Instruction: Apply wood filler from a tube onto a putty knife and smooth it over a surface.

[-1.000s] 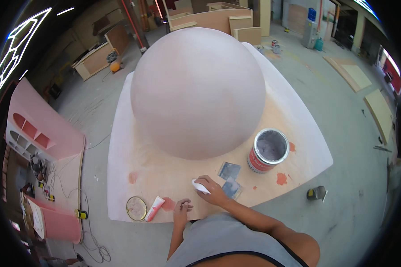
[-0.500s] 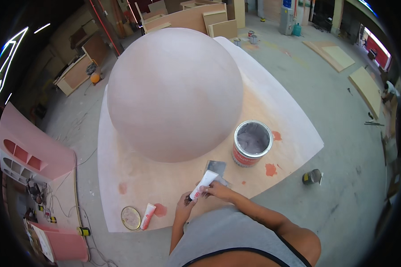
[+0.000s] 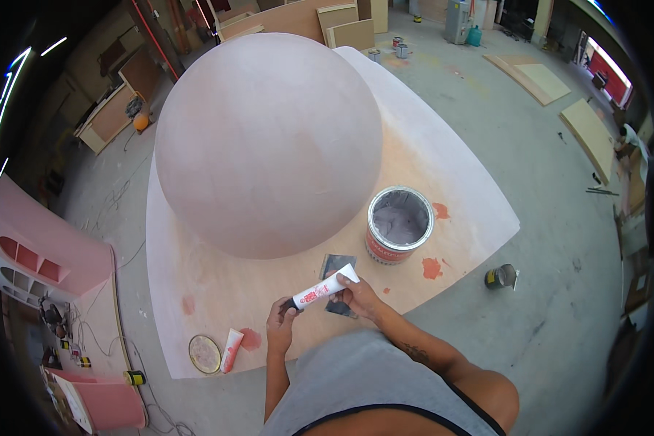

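Note:
Between my hands is a white tube with red print, its flat end up to the right. The fingers of my left hand close around its black cap. My right hand grips the tube near the flat end. Flat grey scraper blades lie on the board beneath, partly covered by the tube and my right hand. Right of them stands an open can of grey paste. A large pale pinkish dome rises from the board beyond my hands.
A second red-and-white tube and a round lid lie near the board's front left edge. Red smears mark the board. A small dark can stands on the floor at right. Pink curved panels stand at left.
The tube has turned to lie flatter, with its printed side showing more. My left hand has moved left and up with the cap end. The whole view has shifted slightly.

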Demonstrator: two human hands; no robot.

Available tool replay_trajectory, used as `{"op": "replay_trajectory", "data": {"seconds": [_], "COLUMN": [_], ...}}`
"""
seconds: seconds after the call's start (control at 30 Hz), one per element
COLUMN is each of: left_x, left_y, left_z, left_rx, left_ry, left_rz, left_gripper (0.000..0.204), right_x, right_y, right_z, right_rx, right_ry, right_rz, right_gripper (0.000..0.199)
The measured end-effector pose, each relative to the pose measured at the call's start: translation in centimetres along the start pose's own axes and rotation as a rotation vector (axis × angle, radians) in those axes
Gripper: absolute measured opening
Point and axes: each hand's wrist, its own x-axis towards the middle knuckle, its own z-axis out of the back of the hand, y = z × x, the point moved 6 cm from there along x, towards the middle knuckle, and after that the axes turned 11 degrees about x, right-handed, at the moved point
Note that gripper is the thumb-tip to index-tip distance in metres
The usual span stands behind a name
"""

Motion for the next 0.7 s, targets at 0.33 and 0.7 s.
{"op": "replay_trajectory", "data": {"seconds": [0.33, 0.7], "left_x": [0.1, -0.7], "left_y": [0.4, 5.8], "left_z": [0.4, 1.1], "left_rx": [0.223, -0.163], "left_ry": [-0.017, 0.014], "left_rz": [-0.020, 0.501], "left_gripper": [0.033, 0.060], "right_x": [-1.2, -2.2], "right_y": [0.2, 0.5], "right_z": [-0.9, -4.2], "right_rx": [-0.048, -0.615], "right_ry": [0.009, 0.226], "right_rz": [-0.006, 0.016], "right_gripper": [0.039, 0.039]}}
